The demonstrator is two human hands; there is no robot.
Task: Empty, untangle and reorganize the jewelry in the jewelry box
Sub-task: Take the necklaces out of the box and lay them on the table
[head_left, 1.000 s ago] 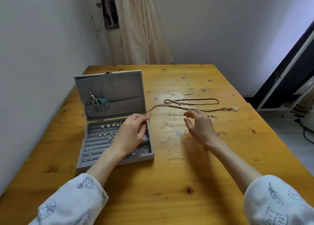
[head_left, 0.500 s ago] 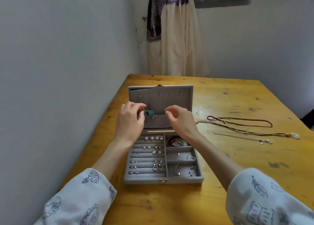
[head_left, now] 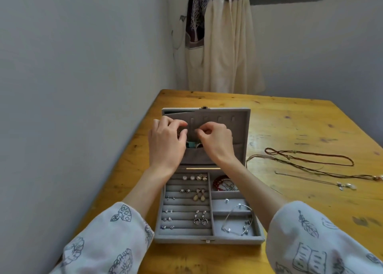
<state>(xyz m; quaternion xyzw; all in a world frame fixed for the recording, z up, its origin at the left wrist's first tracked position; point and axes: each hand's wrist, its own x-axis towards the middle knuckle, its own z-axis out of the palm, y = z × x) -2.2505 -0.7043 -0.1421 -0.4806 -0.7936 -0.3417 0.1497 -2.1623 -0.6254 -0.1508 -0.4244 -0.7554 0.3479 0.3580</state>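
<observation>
A grey velvet jewelry box stands open on the wooden table, its lid upright. Both hands are up at the lid's inside. My left hand pinches a thin necklace near the lid's hooks. My right hand pinches the same fine strand just to the right. A teal pendant hangs between them above the lid pocket. Earrings sit in the left rows of the tray, a red bead bracelet and a silver bracelet in the right compartments.
Three necklaces lie spread on the table right of the box: a brown cord, a thin dark cord and a silver chain with a pendant. A wall runs along the table's left edge. A curtain hangs behind the table.
My hands left the tray and the table and rose to the lid, closing on the necklace with the teal pendant. The view turned so the box is now centred.
</observation>
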